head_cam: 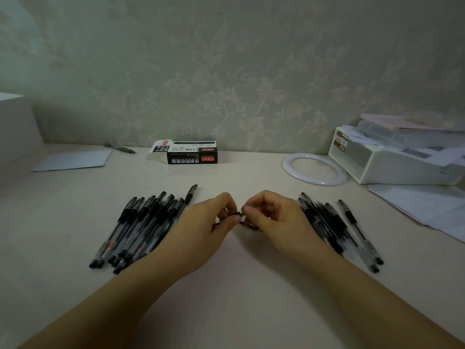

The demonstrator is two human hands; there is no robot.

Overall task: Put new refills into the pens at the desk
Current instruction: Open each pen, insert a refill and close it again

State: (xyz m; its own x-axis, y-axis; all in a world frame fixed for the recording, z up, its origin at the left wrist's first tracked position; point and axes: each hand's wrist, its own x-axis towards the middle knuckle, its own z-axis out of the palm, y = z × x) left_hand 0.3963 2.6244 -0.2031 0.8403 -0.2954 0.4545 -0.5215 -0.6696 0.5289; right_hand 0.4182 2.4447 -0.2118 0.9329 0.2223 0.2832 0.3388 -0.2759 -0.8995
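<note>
Pale floral wallpaper (251, 71) backs a cream tabletop (239, 285) in dim light. Pen piles lie left (141, 227) and right (337, 230) of the hands. The left hand (203, 230) and right hand (274, 220) meet at centre, each grip pinching one small dark pen part (239, 214), mostly hidden by fingers.

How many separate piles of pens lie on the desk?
2: one pile beside the left hand, another pile beside the right hand. Both hands pinch a small dark part between them.
</note>
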